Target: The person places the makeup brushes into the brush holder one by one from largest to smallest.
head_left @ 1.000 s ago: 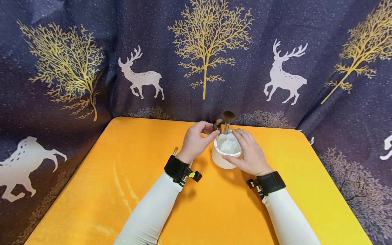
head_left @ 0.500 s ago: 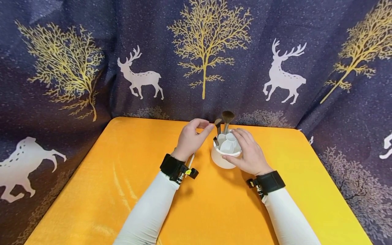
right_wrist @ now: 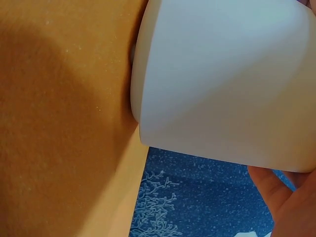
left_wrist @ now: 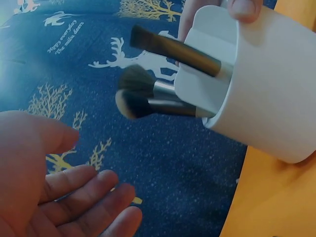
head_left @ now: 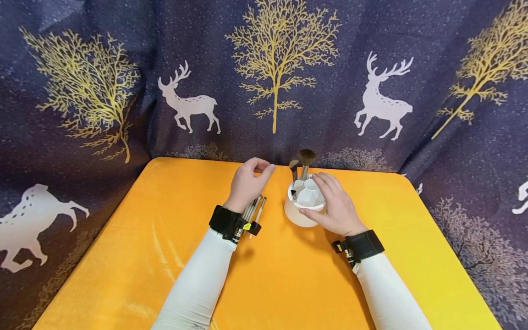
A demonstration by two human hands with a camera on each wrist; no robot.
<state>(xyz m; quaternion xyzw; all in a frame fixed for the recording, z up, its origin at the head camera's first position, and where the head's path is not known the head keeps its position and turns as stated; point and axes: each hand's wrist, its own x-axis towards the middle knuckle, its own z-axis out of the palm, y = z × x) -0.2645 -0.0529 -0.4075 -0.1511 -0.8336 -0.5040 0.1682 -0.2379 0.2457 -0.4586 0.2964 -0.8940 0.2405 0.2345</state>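
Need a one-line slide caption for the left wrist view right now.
Open left hand beside a white brush holder holding three makeup brushes, steadied at its rim by the right hand.

open left hand (left_wrist: 59, 192), brushes (left_wrist: 163, 94) — white holder (left_wrist: 266, 89)

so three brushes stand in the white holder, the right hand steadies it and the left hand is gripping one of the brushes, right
Not quite. The left hand grips nothing: in the left wrist view its fingers lie open and relaxed, apart from the brushes. The rest holds: three brushes stand in the white holder and the right hand steadies it.
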